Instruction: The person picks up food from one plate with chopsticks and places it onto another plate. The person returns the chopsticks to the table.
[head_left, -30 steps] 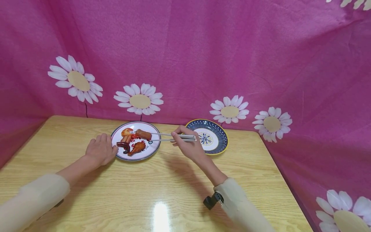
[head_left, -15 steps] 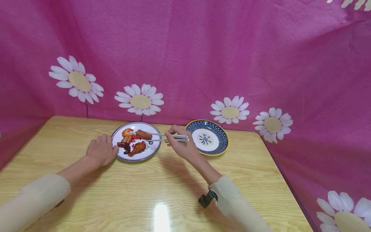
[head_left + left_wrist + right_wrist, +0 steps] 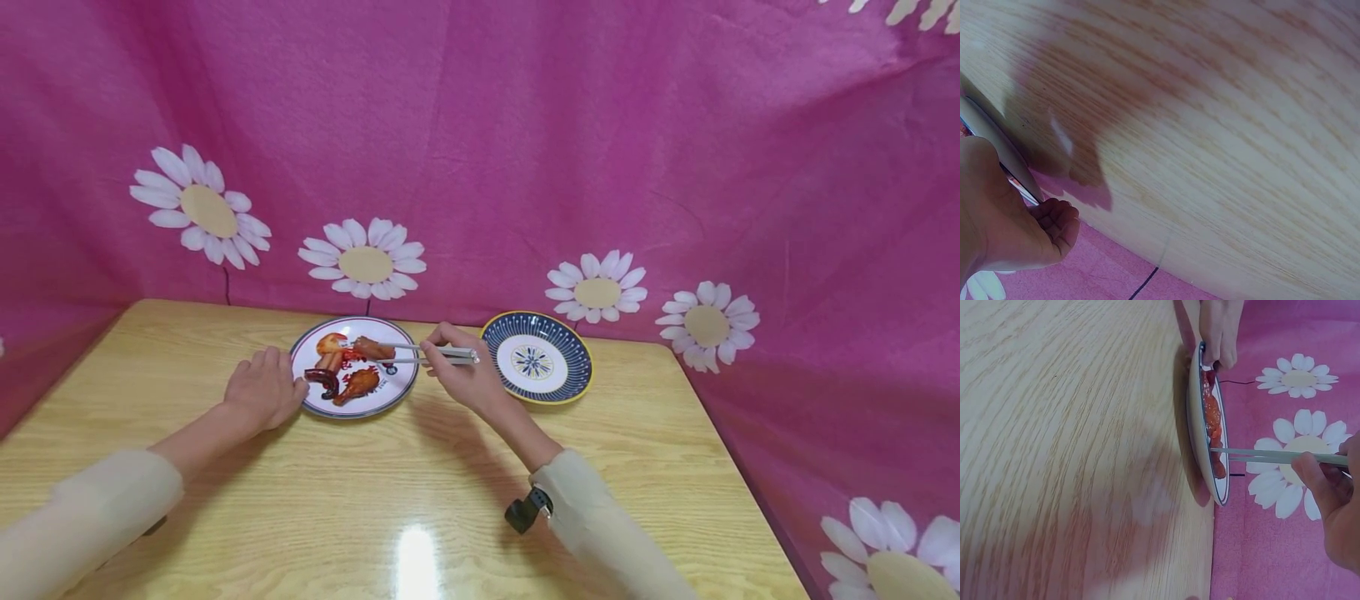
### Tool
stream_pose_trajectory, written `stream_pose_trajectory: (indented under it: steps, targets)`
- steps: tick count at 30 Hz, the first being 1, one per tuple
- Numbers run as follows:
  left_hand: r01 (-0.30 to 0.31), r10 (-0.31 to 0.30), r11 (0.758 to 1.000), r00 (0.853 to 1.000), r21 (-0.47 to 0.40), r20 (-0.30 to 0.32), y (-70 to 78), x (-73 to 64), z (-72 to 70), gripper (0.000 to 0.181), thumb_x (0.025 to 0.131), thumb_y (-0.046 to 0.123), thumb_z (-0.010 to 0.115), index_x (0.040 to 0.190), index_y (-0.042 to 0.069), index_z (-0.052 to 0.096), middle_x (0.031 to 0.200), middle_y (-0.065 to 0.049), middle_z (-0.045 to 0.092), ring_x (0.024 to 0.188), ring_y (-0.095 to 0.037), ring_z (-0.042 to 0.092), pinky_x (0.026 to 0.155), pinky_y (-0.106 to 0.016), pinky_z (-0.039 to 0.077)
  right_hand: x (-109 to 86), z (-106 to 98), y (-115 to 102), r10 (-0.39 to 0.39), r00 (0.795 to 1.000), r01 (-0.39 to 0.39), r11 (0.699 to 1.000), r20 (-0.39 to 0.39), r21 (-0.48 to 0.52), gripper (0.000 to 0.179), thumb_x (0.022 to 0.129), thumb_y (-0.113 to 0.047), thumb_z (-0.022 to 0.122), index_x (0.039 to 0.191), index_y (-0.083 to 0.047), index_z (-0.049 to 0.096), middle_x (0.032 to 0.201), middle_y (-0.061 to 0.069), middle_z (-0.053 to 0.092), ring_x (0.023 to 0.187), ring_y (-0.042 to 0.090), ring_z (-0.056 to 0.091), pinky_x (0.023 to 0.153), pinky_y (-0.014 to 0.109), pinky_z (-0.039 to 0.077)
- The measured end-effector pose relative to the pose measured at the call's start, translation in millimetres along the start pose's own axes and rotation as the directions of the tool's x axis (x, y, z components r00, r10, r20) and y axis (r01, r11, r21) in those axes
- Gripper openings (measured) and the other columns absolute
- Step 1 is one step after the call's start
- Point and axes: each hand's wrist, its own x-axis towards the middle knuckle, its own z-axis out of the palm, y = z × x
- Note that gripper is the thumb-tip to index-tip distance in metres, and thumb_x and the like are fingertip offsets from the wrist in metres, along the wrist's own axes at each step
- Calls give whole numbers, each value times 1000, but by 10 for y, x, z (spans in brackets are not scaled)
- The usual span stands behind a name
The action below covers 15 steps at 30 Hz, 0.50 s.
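My left hand (image 3: 262, 387) grips the left rim of a white plate (image 3: 399, 385) with a blue-edged border; in the right wrist view its fingers close over that rim. My right hand (image 3: 468, 375) holds a pair of metal chopsticks (image 3: 456, 351), pointed left over the plate. Their tips lie at a brown piece of meat (image 3: 369, 347), one along its far side and one along its near side. Around it on the plate are a chicken drumstick (image 3: 358, 384), an orange shrimp (image 3: 330, 342) and a dark red curled piece (image 3: 322, 381).
Behind my right hand stands a blue-patterned plate (image 3: 573, 364) with a yellow rim. A pink cloth (image 3: 480, 167) with white flowers hangs close behind the wooden table (image 3: 360, 500), also along its right edge.
My right hand has moved left, bringing the chopsticks farther over the plate along the brown meat, which has turned slightly. My left hand stays at the rim.
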Motion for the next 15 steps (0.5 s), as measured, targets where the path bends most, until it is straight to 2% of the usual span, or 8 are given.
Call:
stream_pose_trajectory:
  steps: [7,12,15]
  targets:
    - [1,-1,1000,1000,1,-7,0,1,21,45,96,27,48,102,-18,47,90,-22,43,92,-40,49,79,-53,43,26,46,17,-31,999,31,999,7,-31,11,95,-5,65,84,-2,64,81,9,68,68,16,69,59,31,58]
    - [-1,1,1000,1000,-3,-11,-2,6,24,44,96,27,47,101,-17,47,89,-21,43,91,-40,49,78,-53,43,42,63,24,-2,1000,3,999,16,-53,12,95,-5,63,84,-4,63,79,6,68,69,13,69,60,28,57]
    - [-4,4,1000,1000,0,-17,-8,10,24,43,96,26,47,99,-17,47,88,-21,42,89,-39,49,77,-52,43,56,72,32,21,1000,-20,997,15,-75,12,96,-8,63,84,-4,63,79,5,68,70,17,71,60,27,57]
